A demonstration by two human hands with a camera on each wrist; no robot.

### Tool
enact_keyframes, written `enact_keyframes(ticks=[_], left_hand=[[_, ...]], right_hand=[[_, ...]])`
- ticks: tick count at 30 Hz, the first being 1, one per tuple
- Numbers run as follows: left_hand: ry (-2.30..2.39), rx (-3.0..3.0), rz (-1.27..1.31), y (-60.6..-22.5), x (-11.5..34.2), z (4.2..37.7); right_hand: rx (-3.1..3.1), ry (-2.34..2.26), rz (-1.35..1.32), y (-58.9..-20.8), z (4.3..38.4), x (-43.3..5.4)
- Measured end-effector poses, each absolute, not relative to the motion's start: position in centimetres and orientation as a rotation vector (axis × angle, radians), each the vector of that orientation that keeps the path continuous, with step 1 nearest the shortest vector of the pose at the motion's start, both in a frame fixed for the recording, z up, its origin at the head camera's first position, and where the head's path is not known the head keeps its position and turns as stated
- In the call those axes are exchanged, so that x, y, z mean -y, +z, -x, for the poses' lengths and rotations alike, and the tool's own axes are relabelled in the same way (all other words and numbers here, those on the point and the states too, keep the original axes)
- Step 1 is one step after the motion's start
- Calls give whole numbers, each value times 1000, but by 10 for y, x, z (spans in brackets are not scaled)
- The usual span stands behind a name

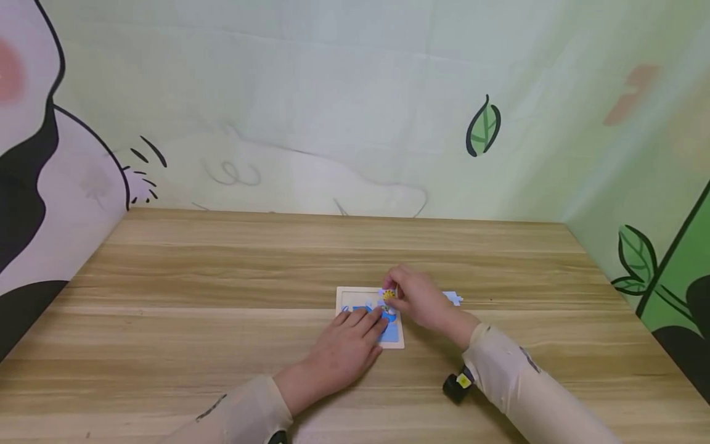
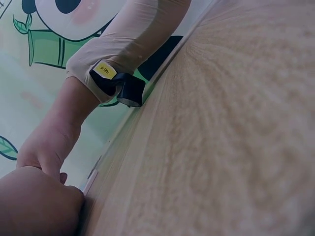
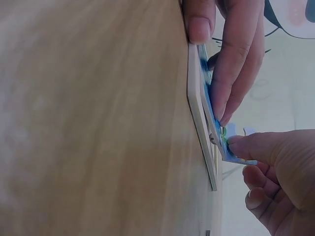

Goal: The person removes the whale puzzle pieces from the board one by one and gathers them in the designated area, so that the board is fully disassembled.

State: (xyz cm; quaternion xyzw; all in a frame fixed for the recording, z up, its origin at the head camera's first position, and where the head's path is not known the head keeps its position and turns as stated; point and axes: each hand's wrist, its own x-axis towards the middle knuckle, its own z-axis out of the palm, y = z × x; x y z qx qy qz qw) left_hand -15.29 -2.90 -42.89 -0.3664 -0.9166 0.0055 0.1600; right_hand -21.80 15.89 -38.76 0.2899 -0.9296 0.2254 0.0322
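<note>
A small jigsaw puzzle with a pale wooden frame (image 1: 340, 301) lies on the table, its bottom part filled with blue pieces (image 1: 391, 333). My left hand (image 1: 345, 346) lies across it, fingers extended, fingertips pressing on the blue pieces. At the upper right corner of the frame, my right hand (image 1: 423, 300) pinches a puzzle piece (image 1: 387, 295) with a yellow shape on it between thumb and fingers. In the right wrist view that held piece (image 3: 241, 161) is tilted, lifted off the frame's edge beside the left fingertips. The left hand hides much of the puzzle.
A loose light-blue puzzle piece (image 1: 453, 298) lies on the table right of the frame, partly behind the right wrist. A black wrist camera (image 1: 456, 388) hangs under the right sleeve. The wood-grain table (image 1: 194, 265) meets a printed cloth backdrop (image 1: 333, 123) at the back.
</note>
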Motion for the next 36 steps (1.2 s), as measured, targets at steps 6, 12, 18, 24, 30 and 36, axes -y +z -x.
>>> enact_keyframes(ticks=[6,12,18,24,30,36], left_hand=[[16,2586,1036,-430,28,153],[26,2578,1030,-430,28,153],[39,2584,1033,-430,28,153],[40,2580,1040,-430,29,153],[47,2529,1036,-433,29,154],[54,2511,1033,-433,29,154]], right_hand=[[2871,642,-887,-387,216,-158],[2835,556,-913,-387,214,-158],[2779,497,-913,-388,211,-156],[2795,460,-861,-389,207,-153],[2718,381,-883,-391,204,-152],[2698,396,-883,-389,202,-150]])
